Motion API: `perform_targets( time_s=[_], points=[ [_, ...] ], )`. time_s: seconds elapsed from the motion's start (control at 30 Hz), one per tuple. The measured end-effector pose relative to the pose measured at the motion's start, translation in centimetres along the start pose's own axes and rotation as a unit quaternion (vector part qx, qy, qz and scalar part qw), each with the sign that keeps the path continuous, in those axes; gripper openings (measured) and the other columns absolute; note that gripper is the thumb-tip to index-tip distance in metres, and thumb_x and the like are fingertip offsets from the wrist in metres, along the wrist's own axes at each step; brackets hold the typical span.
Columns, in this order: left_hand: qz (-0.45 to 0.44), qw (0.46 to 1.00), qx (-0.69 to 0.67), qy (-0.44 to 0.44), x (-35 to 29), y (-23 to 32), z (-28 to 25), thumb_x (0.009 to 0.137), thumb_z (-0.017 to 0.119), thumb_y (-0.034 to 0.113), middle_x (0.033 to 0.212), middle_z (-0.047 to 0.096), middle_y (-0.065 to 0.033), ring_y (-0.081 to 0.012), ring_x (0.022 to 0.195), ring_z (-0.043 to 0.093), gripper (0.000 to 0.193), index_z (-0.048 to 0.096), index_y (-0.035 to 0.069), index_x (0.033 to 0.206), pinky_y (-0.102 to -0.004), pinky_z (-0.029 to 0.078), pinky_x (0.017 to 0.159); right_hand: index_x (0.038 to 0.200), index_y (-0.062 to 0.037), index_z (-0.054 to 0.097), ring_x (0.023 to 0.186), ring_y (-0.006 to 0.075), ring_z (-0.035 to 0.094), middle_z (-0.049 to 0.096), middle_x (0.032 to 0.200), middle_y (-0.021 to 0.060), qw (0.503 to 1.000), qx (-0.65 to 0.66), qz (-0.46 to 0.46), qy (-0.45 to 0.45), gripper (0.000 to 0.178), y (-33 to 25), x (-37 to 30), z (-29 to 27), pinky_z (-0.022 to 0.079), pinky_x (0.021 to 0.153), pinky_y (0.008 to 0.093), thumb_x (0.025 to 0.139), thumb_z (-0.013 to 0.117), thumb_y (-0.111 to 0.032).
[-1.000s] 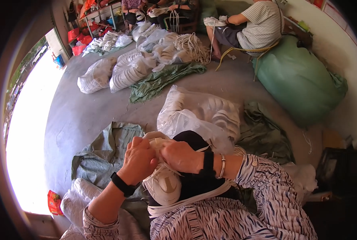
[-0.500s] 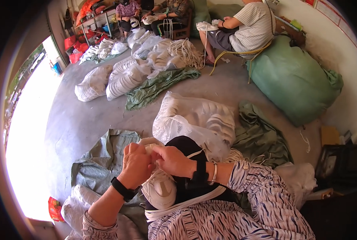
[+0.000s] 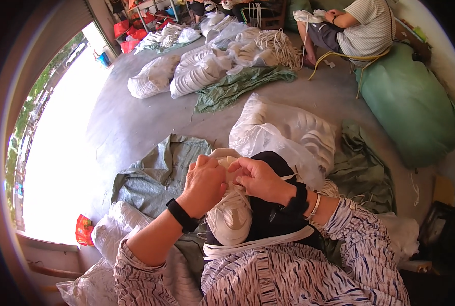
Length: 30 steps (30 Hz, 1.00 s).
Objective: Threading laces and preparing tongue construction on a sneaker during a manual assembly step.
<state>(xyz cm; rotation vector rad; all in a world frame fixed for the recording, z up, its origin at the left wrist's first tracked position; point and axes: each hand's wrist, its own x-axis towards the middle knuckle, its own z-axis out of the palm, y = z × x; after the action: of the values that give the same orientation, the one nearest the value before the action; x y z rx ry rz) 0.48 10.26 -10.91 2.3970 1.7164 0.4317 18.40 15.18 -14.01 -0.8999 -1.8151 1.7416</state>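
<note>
A white lace-up sneaker (image 3: 231, 217) rests on my lap, toe toward me, over a black cloth (image 3: 271, 224). My left hand (image 3: 205, 184) is closed at the left side of its lacing, fingers curled down; what they grip is hidden. Over the upper part of the shoe, my right hand (image 3: 262, 179) has its index finger and thumb apart, with nothing visible between them. White laces (image 3: 234, 194) show loosely on the shoe just below both hands. A bundle of long white laces (image 3: 258, 248) lies across my lap.
Before me sits a clear plastic bag (image 3: 283, 135) of white shoes, with green woven sheets (image 3: 158, 168) beside it. More bagged shoes (image 3: 199, 71) lie farther off. A seated person (image 3: 365, 30) works near a large green sack (image 3: 411, 107). A bright doorway (image 3: 64, 132) is at left.
The view has shifted, so the scene sits lower and farther right. My right thumb and index finger have come apart and moved slightly away from my left hand. The sneaker stays on my lap.
</note>
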Motion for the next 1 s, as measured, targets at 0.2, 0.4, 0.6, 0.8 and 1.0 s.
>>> perform_targets(
  time_s=[0.2,0.4,0.6,0.8,1.0],
  points=[
    [0.024,0.999,0.012,-0.042,-0.1,0.0,-0.9,0.066,0.067,0.008,0.098,0.055,-0.0079,-0.0282,0.101,0.048,0.014,0.059,0.008,0.079,-0.0404,0.04,0.086,0.099,-0.0011,0.056,0.06,0.0139,0.055,0.059,0.073,0.0053,0.995,0.001,-0.055,0.079,0.013,0.5,-0.4,-1.3,0.044,0.055,0.0265,0.086,0.056,-0.007],
    [-0.086,0.978,-0.175,0.072,-3.9,-1.9,-2.1,0.075,0.063,0.002,0.099,0.057,-0.0112,-0.0287,0.082,0.058,0.014,0.054,0.004,0.085,-0.036,0.048,0.071,0.075,-0.0023,0.062,0.067,0.0344,0.062,0.064,0.074,0.0143,0.943,-0.33,-0.034,-0.005,0.033,-1.3,-2.4,-1.3,0.048,0.062,0.0424,0.086,0.059,-0.034],
    [-0.065,0.995,-0.065,0.033,-2.3,1.0,-2.1,0.077,0.069,0.017,0.096,0.053,-0.0076,-0.0295,0.084,0.058,0.027,0.054,0.01,0.098,-0.0393,0.048,0.066,0.082,-0.0042,0.06,0.073,0.032,0.062,0.063,0.082,0.0126,0.903,-0.409,-0.133,0.017,0.017,0.3,-1.8,-0.9,0.049,0.064,0.0416,0.08,0.062,-0.021],
    [0.008,0.999,0.043,0.007,-1.6,0.2,-1.3,0.078,0.065,0.016,0.095,0.052,-0.0065,-0.0279,0.092,0.055,0.017,0.055,0.013,0.092,-0.0418,0.048,0.068,0.08,-0.0044,0.059,0.073,0.0316,0.061,0.061,0.078,0.0123,0.929,-0.37,-0.02,-0.016,0.012,-2.6,-3.0,-1.9,0.046,0.062,0.04,0.08,0.061,-0.017],
    [-0.084,0.995,-0.041,-0.039,-2.6,1.0,-1.7,0.082,0.062,0.017,0.079,0.061,-0.0122,-0.0342,0.074,0.061,0.013,0.055,0.009,0.089,-0.0442,0.048,0.066,0.074,-0.0028,0.064,0.072,0.0282,0.06,0.061,0.078,0.0144,0.914,-0.394,-0.062,-0.069,0.023,-3.3,-2.9,-5.5,0.046,0.063,0.0371,0.083,0.062,-0.024]
  ],
)
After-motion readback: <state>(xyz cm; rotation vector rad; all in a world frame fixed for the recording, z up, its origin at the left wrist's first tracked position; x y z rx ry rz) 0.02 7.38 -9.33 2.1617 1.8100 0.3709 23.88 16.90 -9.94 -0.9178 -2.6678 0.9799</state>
